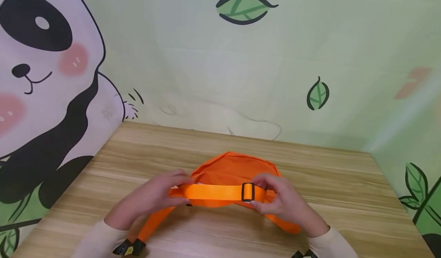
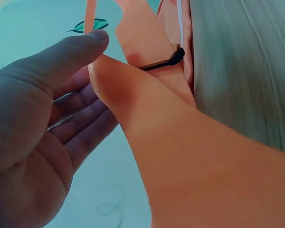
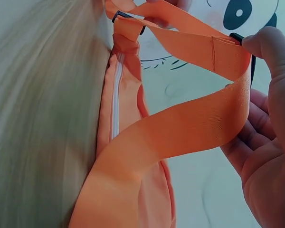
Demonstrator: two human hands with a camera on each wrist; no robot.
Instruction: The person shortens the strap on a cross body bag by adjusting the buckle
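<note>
An orange waist bag (image 1: pixel 234 165) lies on the wooden table, with a white zipper (image 3: pixel 116 99) along it in the right wrist view. In front of the bag, both hands hold its orange strap (image 1: pixel 213 192) stretched between them. My left hand (image 1: pixel 155 196) pinches the strap's left end between thumb and fingers. At the other end, my right hand (image 1: pixel 286 200) pinches the strap beside a black slider buckle (image 1: pixel 243 192), its thumb at the slider's edge. Another black slider (image 2: pixel 173 58) sits on the strap close to the bag in the left wrist view.
The wooden table (image 1: pixel 344 196) meets a pale green backdrop (image 1: pixel 193 70) with leaf drawings at the back. A panda picture (image 1: pixel 93 101) covers the left side. Black pieces (image 1: pixel 130 247) show near the sleeves at the front.
</note>
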